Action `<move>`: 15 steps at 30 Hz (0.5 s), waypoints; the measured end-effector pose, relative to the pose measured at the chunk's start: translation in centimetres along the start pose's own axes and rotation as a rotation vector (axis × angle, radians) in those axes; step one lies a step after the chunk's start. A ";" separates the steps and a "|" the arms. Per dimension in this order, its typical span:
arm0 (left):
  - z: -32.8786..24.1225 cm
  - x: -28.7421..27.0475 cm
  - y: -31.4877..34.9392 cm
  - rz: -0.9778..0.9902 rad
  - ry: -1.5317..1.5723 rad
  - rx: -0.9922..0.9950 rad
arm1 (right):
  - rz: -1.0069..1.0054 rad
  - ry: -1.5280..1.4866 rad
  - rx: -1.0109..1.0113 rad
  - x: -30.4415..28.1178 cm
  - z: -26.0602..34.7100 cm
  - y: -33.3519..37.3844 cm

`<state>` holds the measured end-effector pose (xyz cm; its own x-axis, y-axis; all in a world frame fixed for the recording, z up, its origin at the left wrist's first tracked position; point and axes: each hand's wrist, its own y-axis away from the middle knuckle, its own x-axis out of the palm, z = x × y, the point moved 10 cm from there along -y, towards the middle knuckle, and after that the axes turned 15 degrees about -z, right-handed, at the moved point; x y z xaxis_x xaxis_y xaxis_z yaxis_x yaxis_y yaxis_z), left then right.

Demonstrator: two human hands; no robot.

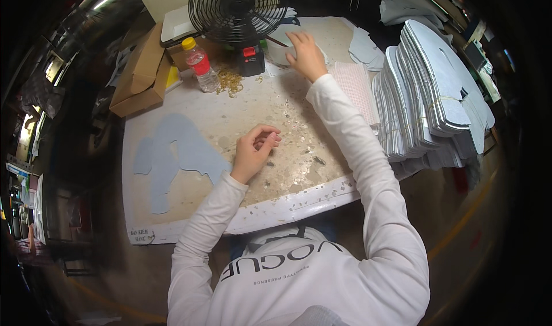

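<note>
My left hand (254, 152) hovers over the middle of the table with its fingers curled in and the thumb against them; whether anything small is between them is hidden. Beside it on the left lies a flat blue-grey cut piece (172, 153) with irregular edges and a narrow slot. My right hand (306, 55) reaches to the back of the table, fingers apart, above a pale rounded piece (280, 54). A thin dark stick-like thing (278, 41) shows by its fingers. Several rubber bands (231, 82) lie heaped near the fan.
A black fan (237, 6) stands at the back, with a black-and-red device (251, 60) below it. Left of these are a yellow-capped bottle (200, 66) and a cardboard box (138, 73). Tall banded stacks of pale cut pieces (425, 90) rise on the right, beside a pink-checked sheet (355, 90).
</note>
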<state>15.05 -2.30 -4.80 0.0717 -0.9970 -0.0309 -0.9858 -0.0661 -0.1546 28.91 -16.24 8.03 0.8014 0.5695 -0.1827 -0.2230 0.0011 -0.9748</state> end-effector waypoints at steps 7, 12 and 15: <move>-0.6 -2.5 -1.1 -0.081 -0.035 0.071 | 0.461 0.007 -0.024 3.6 -3.6 9.0; -1.4 -3.6 -1.4 -0.248 -0.095 0.227 | 0.541 -0.161 -0.070 -3.4 1.7 9.7; -1.4 -3.9 -2.0 -0.280 -0.051 0.237 | 0.651 -0.362 -0.279 -6.9 7.5 9.9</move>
<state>16.49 1.70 -2.98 0.3467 -0.9380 -0.0036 -0.8649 -0.3182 -0.3883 17.05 -13.97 0.64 0.3173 0.6169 -0.7202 -0.3990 -0.6021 -0.6915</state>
